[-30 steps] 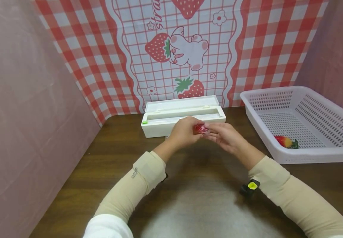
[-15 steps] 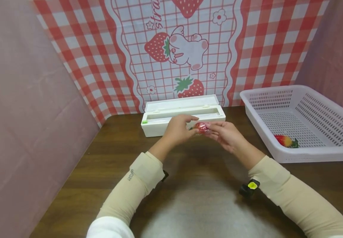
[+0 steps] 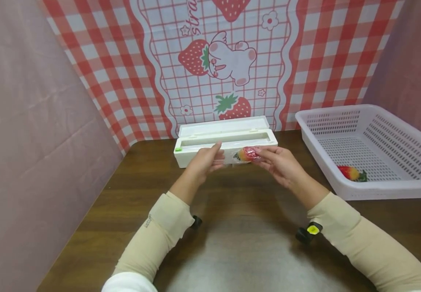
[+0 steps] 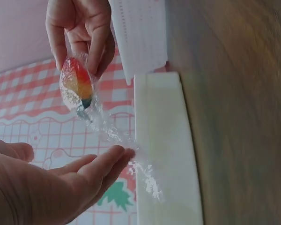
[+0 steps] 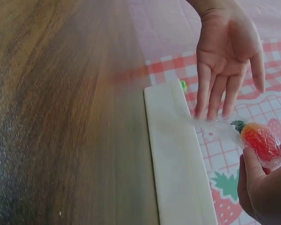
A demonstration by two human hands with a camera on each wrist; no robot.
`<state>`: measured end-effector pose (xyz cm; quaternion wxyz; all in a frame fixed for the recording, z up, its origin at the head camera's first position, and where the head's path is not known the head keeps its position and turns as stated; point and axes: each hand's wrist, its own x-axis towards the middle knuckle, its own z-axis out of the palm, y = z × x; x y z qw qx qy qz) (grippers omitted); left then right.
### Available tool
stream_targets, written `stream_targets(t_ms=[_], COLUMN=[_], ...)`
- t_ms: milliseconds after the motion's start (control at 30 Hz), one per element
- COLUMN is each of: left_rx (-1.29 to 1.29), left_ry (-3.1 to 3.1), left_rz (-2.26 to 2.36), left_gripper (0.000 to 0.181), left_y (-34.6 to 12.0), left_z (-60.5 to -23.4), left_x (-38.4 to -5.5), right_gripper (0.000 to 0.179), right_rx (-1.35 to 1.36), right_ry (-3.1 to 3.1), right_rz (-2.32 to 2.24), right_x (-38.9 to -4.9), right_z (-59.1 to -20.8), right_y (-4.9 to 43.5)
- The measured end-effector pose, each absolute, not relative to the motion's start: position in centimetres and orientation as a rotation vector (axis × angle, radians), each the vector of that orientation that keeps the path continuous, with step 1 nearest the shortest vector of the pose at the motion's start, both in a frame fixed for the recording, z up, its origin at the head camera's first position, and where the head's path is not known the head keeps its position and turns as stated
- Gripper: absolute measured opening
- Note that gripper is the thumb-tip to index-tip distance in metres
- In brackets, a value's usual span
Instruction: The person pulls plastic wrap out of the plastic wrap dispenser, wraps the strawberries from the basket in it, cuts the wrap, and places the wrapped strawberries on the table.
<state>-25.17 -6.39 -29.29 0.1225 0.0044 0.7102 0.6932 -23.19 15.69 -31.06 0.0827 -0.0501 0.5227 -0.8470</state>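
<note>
My right hand pinches a strawberry, red shading to yellow with a green leaf end, wrapped in clear cling film. From the leaf end a loose tail of cling film stretches toward my left hand. The fingers of that hand are straight, palm turned up, with the fingertips right at the film tail in the left wrist view. Behind both hands stands a long white cling film dispenser, its lid raised and film lying inside.
A white perforated basket stands at the right of the brown wooden table. Inside it lies another red and yellow strawberry. A red checked strawberry-print cloth hangs at the back, with pink cloth on the left.
My left hand has come off the strawberry and moved left, its fingers straightening along the film tail. The right hand keeps its pinch on the strawberry, now showing more fully.
</note>
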Motion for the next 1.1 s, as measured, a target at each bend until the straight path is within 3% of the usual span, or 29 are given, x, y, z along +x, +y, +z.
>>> stream_targets(t_ms=[200,400,533,800,1100], left_rx=[0.08,0.132,0.114,0.011,0.048], left_ry=[1.774,1.611,1.533,1.594,1.652], left_rz=[2.062,2.091,2.143,2.242,2.255], left_gripper=[0.073,0.078,0.071,0.037,0.033], left_y=[-6.2,-5.5,-5.1,-4.2,-4.1], left_z=[-29.6,-29.6,-29.5,-29.5,-29.8], left_x=[-24.9,-24.8,-24.9,-25.0,-25.1], right_gripper=[0.025,0.028,0.027,0.027,0.015], right_rx=[-0.208,-0.241,-0.256,-0.261,-0.191], right_ry=[1.536,1.534,1.556,1.678,1.754], right_rz=[-2.522,-2.499,-2.484,-2.44,-2.34], right_x=[-22.7,-22.4,-22.3,-22.2,-22.5], right_z=[-31.0,-30.8,-30.9,-31.1,-31.3], right_y=[15.0,14.4,14.4,14.4,14.7])
